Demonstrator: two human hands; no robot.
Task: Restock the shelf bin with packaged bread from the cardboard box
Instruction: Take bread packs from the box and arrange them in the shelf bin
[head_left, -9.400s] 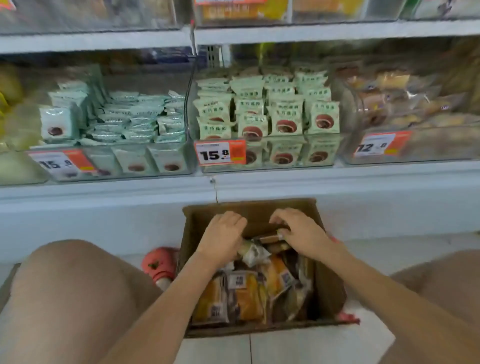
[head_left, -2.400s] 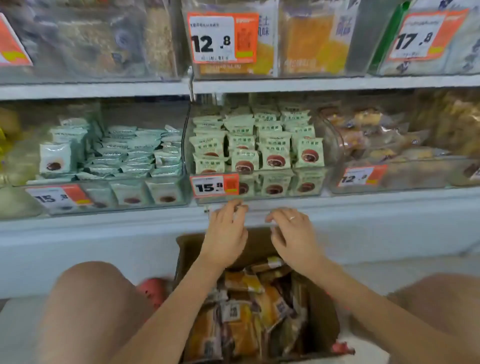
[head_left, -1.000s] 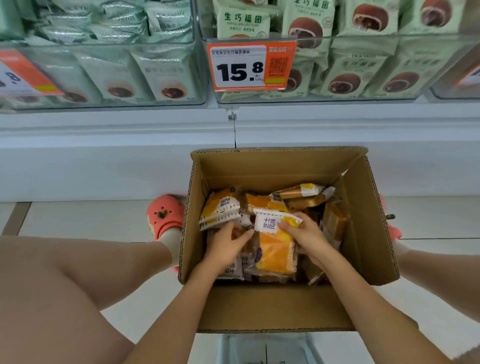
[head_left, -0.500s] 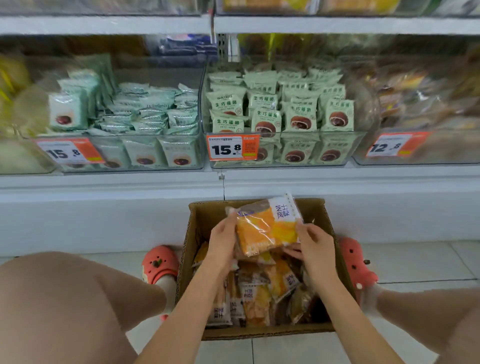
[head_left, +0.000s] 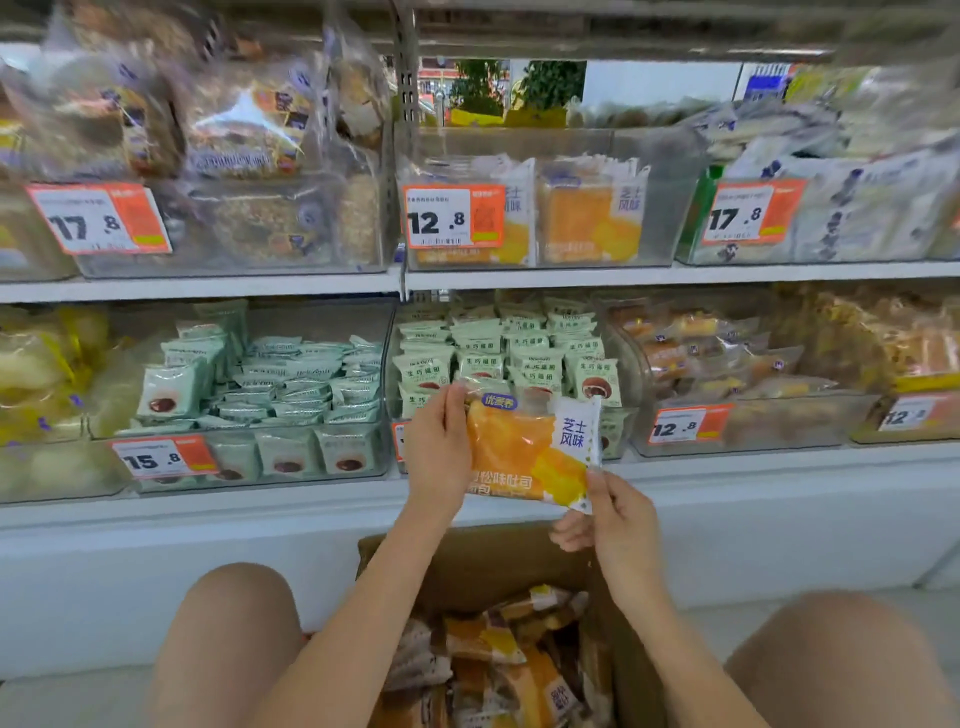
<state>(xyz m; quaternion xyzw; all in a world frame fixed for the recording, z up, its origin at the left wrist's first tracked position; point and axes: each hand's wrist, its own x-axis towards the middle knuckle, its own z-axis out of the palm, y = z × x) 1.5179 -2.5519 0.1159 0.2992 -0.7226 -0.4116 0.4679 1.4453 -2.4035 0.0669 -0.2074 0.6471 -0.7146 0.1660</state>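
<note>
grip: left hand (head_left: 439, 452) clamps the bread packet (head_left: 530, 454) by its side; right hand (head_left: 615, 525) pinches its lower corner.
change: packet lifted out of the cardboard box (head_left: 519, 561), now before the lower shelf.
target: probably the 12.8 bin (head_left: 670, 208) above, matching packets inside.

Single head cam, looks forward and slightly down, close to shelf (head_left: 519, 278); box (head_left: 467, 566) sits below the left hand (head_left: 439, 452).

Two white shelves were in view. The upper shelf (head_left: 571, 275) carried clear bins, the middle bin (head_left: 665, 208) holding orange bread packs behind a 12.8 tag. The lower shelf (head_left: 208, 499) carried bins of green snack packs. The cardboard box (head_left: 467, 566) sat on the floor (head_left: 62, 696).
</note>
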